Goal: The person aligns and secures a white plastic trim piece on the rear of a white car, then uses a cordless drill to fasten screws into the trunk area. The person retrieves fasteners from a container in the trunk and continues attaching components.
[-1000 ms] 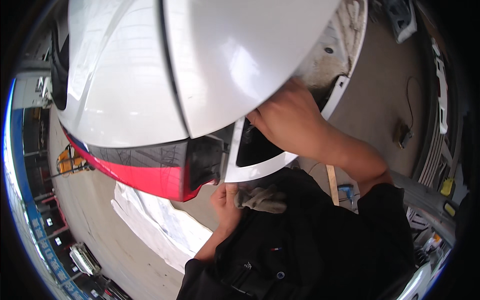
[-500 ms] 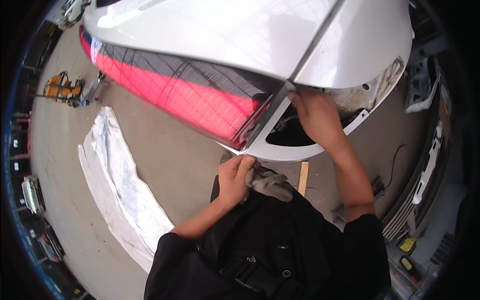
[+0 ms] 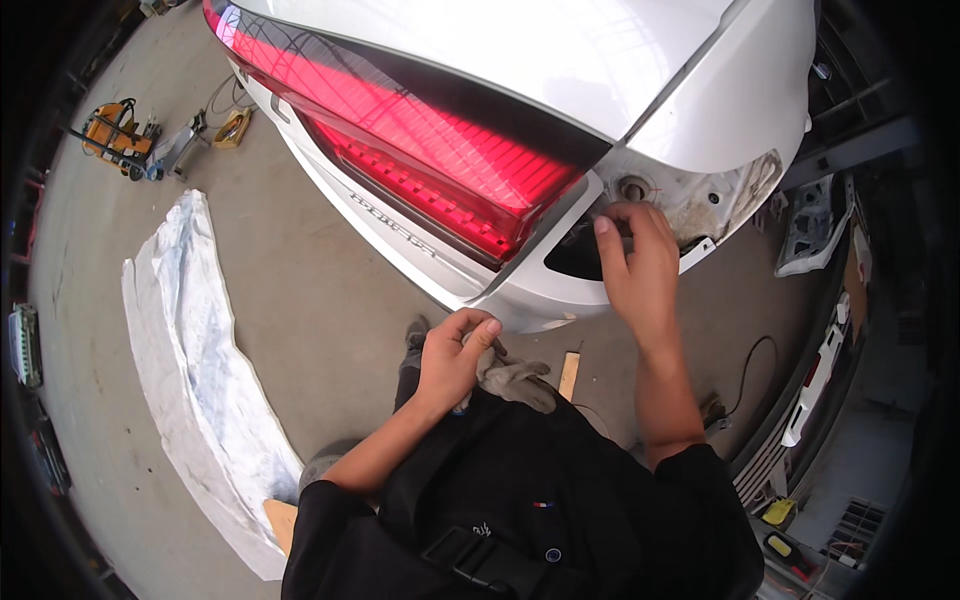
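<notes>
The rear of a white car (image 3: 500,60) fills the top of the view, with a long red tail light (image 3: 410,150) across the tailgate. At its right end, beside the gap along the tailgate, a white corner panel (image 3: 520,300) frames a dark opening (image 3: 578,258). Over that opening is my right hand (image 3: 645,270), fingers bent and thumb apart, with nothing seen between them. Bare, dirty body metal (image 3: 715,200) shows behind it. My left hand (image 3: 452,362), fingers curled, holds a grey work glove (image 3: 520,385) just below the panel's lower edge.
A white sheet (image 3: 195,350) lies on the floor at left. Farther off are a yellow wheeled machine (image 3: 115,130) and a small wooden box (image 3: 232,128). A wooden strip (image 3: 569,375) lies below the bumper. Car parts, including a white panel (image 3: 815,225), stand at right.
My right hand has come off the panel's upper edge and moved back and down. My left hand has drawn slightly away from the lower corner with the glove. The view has shifted.
</notes>
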A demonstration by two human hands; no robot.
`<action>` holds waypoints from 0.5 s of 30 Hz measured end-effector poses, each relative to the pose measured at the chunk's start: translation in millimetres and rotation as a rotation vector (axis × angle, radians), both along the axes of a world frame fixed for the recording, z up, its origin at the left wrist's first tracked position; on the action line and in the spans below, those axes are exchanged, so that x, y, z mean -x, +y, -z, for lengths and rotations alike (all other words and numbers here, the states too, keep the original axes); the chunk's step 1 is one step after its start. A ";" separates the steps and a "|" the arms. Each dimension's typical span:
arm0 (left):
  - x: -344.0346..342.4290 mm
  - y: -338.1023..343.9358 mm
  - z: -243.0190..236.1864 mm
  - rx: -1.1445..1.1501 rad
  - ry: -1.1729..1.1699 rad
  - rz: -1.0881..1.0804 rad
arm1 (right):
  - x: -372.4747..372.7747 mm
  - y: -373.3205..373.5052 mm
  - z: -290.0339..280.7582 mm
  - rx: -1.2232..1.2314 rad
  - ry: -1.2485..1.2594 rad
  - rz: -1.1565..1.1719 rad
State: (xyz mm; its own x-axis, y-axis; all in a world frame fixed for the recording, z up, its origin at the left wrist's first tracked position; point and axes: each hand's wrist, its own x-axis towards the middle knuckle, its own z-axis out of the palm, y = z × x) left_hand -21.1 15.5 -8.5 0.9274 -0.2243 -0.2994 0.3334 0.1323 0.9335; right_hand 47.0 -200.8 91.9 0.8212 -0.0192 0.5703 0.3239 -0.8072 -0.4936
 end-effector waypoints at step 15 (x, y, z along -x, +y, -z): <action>-10.2 -0.2 6.0 -0.190 0.018 0.171 | 62.7 -15.4 21.2 -0.257 -0.013 0.126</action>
State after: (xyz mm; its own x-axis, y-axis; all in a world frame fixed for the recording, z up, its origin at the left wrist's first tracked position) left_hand -10.9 15.3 -14.5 0.8748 -0.3160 -0.3673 0.3525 -0.1048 0.9299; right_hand -15.7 -216.2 70.7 0.7959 -0.2660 0.5438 0.2366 -0.6902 -0.6839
